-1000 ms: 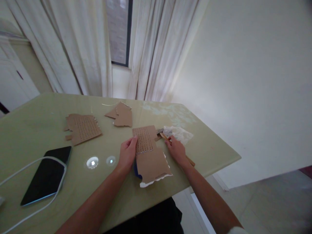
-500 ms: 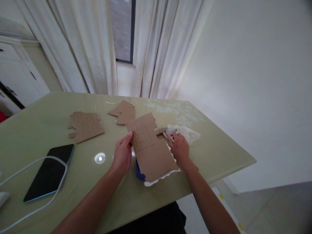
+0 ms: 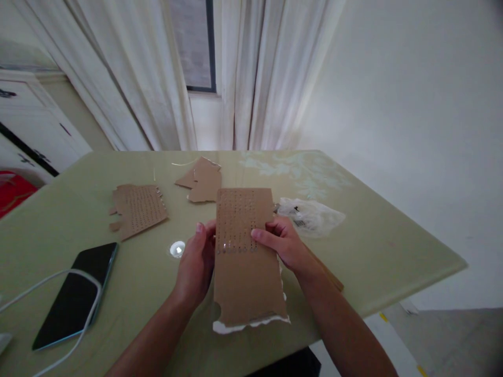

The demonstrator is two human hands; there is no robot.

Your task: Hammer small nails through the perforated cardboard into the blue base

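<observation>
A torn piece of cardboard (image 3: 248, 283) with rows of small holes in its upper half is held up in front of me, just above the table. My right hand (image 3: 283, 242) grips its right edge, thumb pressed on the punched front and fingers behind. On the opposite edge is my left hand (image 3: 196, 262), its thumb pointing up and its fingertips partly hidden behind the board. White torn paper shows along the bottom edge. Just past my right hand lies a crumpled clear plastic bag (image 3: 314, 217) with something dark in it.
Another punched cardboard piece (image 3: 141, 209) lies at left, and torn cardboard scraps (image 3: 206, 180) lie farther back. A dark tablet (image 3: 76, 293) with a white cable (image 3: 96, 298) across it is at near left. Under my right forearm a brown strip (image 3: 328, 272) sticks out. The table's edge (image 3: 416, 290) runs along the right.
My right hand has come back from beside the plastic bag and taken hold of the cardboard's right edge. The cardboard has turned from tilted to nearly straight. The blue object under it is now hidden.
</observation>
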